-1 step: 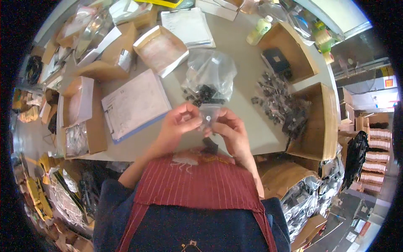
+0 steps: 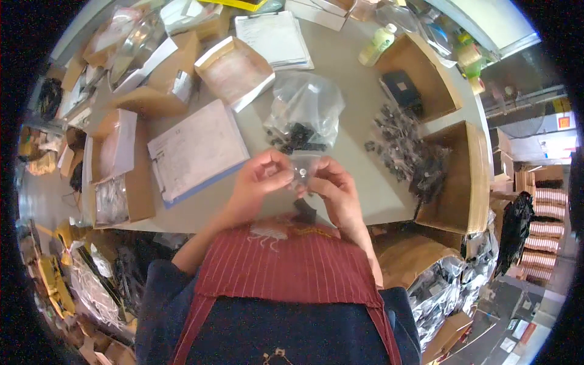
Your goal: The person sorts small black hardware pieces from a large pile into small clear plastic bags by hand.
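Between my two hands is a small clear plastic bag [image 2: 309,163], close to the table's near edge. My left hand [image 2: 263,181] pinches one side of it and my right hand [image 2: 334,185] pinches the other, fingers closed. A small whitish round spot [image 2: 302,173] shows at the bag; whether it is inside or printed on it, I cannot tell. Just beyond my fingers, small black parts [image 2: 297,137] spill from the mouth of a large clear plastic bag [image 2: 311,100]. Below my hands, a black piece [image 2: 305,211] lies by the apron.
To the left lie a clipboard with papers [image 2: 198,146] and an open carton [image 2: 143,182]. A shallow white-edged box [image 2: 234,73] stands farther back. On the right, bagged black parts [image 2: 398,143] rest beside open cardboard boxes [image 2: 459,176]. A bottle [image 2: 377,45] stands at the back right.
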### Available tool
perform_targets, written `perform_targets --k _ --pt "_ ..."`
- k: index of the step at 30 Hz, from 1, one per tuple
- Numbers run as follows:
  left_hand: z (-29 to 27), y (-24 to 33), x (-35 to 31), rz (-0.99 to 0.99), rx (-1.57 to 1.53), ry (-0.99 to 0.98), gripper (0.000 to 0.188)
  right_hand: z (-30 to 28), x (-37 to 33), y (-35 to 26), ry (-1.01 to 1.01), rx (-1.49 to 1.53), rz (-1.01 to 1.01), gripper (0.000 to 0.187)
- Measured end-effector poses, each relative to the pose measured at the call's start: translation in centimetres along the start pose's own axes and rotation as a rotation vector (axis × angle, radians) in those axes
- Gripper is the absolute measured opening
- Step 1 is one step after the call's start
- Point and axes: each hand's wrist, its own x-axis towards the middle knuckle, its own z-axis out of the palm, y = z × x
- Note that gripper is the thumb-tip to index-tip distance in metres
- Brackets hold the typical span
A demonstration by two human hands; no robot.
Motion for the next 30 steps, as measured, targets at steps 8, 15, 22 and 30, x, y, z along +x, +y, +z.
perform_targets --k 8,15,22,30 --pt "1.3 0.3 -1.5 0.053 0.093 0.051 0.026 0.8 -0.1 1.1 0.021 0.022 -0.095 0.019" --pt "1.0 -1.1 -1.6 0.196 0.167 0.106 0.028 1.0 -0.4 1.6 -0.030 -0.096 -0.098 0.020" --pt "1.6 -1.7 -1.7 0.328 0.398 0.129 0.026 1.1 -0.5 1.5 0.104 -0.294 -0.131 0.018" --pt "1.8 -1.6 -1.3 0.148 0.071 0.044 0.019 0.1 -0.7 2.3 0.104 -0.335 -0.186 0.019"
